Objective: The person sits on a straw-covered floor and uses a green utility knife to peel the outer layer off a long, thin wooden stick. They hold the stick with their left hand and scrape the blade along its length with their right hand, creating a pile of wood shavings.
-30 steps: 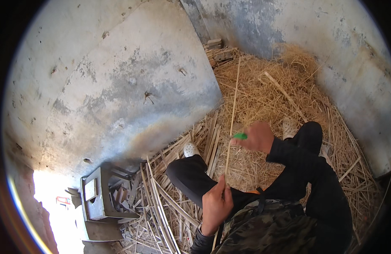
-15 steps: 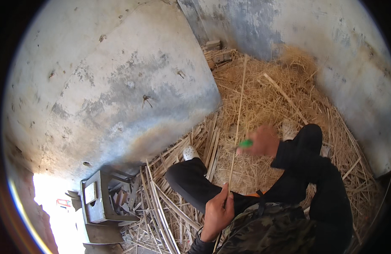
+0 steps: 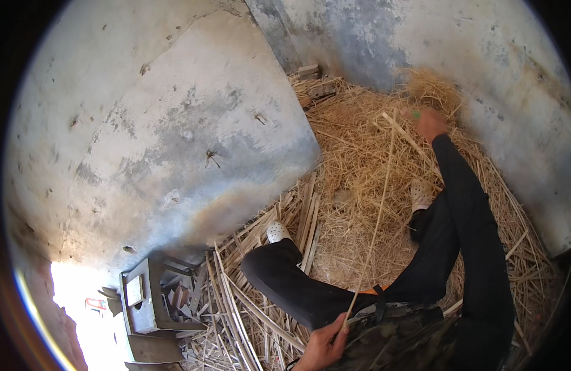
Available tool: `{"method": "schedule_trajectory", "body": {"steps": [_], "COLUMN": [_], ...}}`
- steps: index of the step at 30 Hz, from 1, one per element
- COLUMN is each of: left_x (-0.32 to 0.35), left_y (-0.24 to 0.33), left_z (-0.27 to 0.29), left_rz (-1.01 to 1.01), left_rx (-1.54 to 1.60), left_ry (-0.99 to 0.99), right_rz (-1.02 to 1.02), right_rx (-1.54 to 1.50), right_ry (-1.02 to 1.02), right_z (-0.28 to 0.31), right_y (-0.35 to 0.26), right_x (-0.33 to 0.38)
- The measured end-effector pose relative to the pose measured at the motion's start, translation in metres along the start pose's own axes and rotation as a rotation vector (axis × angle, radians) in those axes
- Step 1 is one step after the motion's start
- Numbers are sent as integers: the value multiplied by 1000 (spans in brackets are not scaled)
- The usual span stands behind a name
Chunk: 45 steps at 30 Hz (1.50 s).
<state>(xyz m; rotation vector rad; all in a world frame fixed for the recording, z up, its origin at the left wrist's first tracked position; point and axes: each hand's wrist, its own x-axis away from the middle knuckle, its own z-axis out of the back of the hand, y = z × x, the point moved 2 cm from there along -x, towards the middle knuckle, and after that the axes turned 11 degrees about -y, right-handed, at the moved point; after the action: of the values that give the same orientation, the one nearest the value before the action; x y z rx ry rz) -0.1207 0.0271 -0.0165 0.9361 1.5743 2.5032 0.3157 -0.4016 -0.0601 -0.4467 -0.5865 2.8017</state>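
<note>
My left hand [image 3: 326, 346], low in the view near my lap, is closed around the lower end of a long, thin bamboo strip [image 3: 378, 216]. The pale strip slants up and away to the right over the straw, its far end near my right hand. My right arm is stretched out to the far right. There my right hand [image 3: 431, 125] is closed on a small green-handled tool [image 3: 416, 115]; motion blur hides its working end. The tool is close to the strip's far end, and I cannot tell whether they touch.
Curly shavings and straw [image 3: 366, 161] cover the floor between my legs. Split strips [image 3: 236, 303] lie in a heap at left, beside a wooden stool-like frame [image 3: 146, 297]. Plastered walls [image 3: 205, 111] stand close ahead and at right. Bricks [image 3: 308, 71] sit in the corner.
My right hand has moved up and outward with the green-handled tool, from beside the strip's middle to near its far end. The strip has tilted rightward, and my left hand has dropped lower.
</note>
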Motion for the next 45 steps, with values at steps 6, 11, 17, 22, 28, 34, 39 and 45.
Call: {"method": "schedule_trajectory", "body": {"steps": [6,11,17,22,28,34,39,45], "left_x": [7,-80,-129,-112,-99,-87,-82,-72], "left_y": [-32,-29,-1,11,14,20,22,24], "left_z": [5,27,33,31,29,31,26,30], "left_rz": [-37,-127,-234,-234,-242,-262,-270,-236], "left_rx": [44,656,829,623,376,340,331,238], "left_ry": [40,-13,16,85,141,152,174,196], "right_rz": [-168,295,738,665,844,903,751,861], "right_rx": [66,373,-224,-117,-83,-183,-149,-220], "right_ry": [-151,-920,-551,-548,-443,-381,-403,-407], "right_z": [-20,-34,-7,-18,-13,-6,-11,-6], "right_y": [78,-30,-151,-155,-167,-173,-169,-176], "right_x": [32,106,267,257,271,279,257,274]}}
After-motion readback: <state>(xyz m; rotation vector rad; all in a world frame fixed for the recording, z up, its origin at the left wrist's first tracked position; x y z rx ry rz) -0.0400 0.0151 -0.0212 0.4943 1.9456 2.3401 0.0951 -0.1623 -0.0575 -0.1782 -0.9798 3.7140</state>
